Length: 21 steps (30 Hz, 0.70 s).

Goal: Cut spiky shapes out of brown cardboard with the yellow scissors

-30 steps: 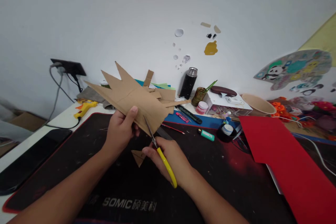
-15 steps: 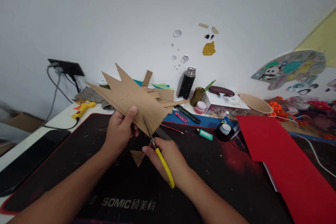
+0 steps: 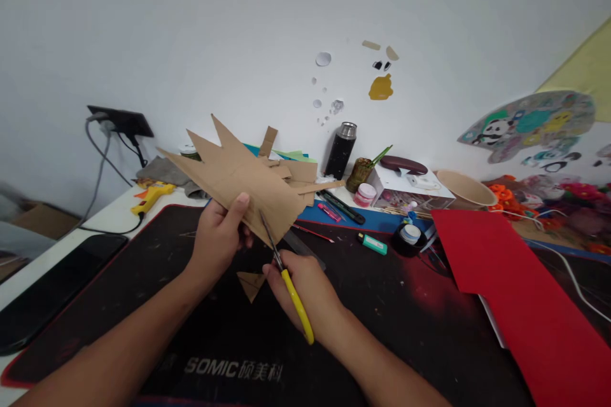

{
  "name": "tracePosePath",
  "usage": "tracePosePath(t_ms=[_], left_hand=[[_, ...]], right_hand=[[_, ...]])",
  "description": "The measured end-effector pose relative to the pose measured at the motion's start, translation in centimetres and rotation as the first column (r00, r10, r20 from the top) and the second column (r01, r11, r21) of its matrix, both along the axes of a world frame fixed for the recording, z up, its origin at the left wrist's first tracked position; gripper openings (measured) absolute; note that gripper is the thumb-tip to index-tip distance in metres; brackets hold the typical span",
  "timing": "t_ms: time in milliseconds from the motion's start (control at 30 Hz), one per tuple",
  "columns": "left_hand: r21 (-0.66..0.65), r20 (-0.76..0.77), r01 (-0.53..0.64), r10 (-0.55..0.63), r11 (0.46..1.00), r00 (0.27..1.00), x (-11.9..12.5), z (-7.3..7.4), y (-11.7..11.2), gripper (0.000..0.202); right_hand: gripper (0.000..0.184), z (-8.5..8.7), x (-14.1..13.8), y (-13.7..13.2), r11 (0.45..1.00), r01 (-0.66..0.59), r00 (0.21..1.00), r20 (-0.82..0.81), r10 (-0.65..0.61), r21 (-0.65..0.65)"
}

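Observation:
My left hand [image 3: 222, 229] pinches the lower edge of a brown cardboard piece [image 3: 238, 181], thumb on top and fingers beneath. Pointed spikes run along the cardboard's left and upper side. My right hand [image 3: 305, 286] is wrapped round a pair of scissors with yellow handles [image 3: 298, 306]. One scissor blade lies over the cardboard near its lower right edge; the other is hidden, seemingly beneath it. Below the cardboard, a small triangular cardboard scrap [image 3: 250, 285] rests on the black desk mat [image 3: 229, 337].
A yellow glue gun [image 3: 151, 197] and a dark phone-like slab [image 3: 62, 289] lie at left. Behind are cardboard scraps [image 3: 300, 173], a black flask [image 3: 340, 151] and a pink-labelled jar [image 3: 365, 194]. A teal lighter-like item [image 3: 372, 243] and red sheet [image 3: 515, 286] lie at right.
The yellow handles have drawn slightly closer together and my right hand has shifted a touch. The cardboard stays almost in the same place in my left hand.

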<state>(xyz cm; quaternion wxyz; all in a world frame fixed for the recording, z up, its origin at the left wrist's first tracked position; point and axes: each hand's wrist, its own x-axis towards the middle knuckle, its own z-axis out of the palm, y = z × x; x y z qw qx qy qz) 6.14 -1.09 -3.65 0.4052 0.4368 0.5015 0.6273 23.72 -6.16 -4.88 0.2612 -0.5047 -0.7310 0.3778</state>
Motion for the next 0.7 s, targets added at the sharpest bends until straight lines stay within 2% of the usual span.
tracePosePath(t_ms=[233, 433, 567, 700], left_hand=[[0.006, -0.005, 0.012, -0.011, 1.0, 1.0, 0.2, 0.1, 0.0, 0.032], [0.021, -0.033, 0.024, -0.023, 0.999, 0.999, 0.1, 0.0, 0.0, 0.033], [0.025, -0.031, 0.004, -0.003, 1.0, 1.0, 0.0, 0.4, -0.3, 0.032], [0.026, 0.003, 0.002, -0.002, 1.0, 1.0, 0.1, 1.0, -0.5, 0.032]], right_hand=[[0.029, 0.0, -0.3, 0.0, 0.999, 0.025, 0.998, 0.06, -0.026, 0.021], [0.026, -0.3, 0.1, 0.1, 1.0, -0.025, 1.0, -0.008, 0.025, -0.001], [0.022, 0.3, 0.7, 0.1, 0.998, -0.039, 0.999, -0.028, 0.04, 0.044], [0.024, 0.8, 1.0, -0.1, 0.995, -0.086, 0.993, -0.089, 0.081, -0.046]])
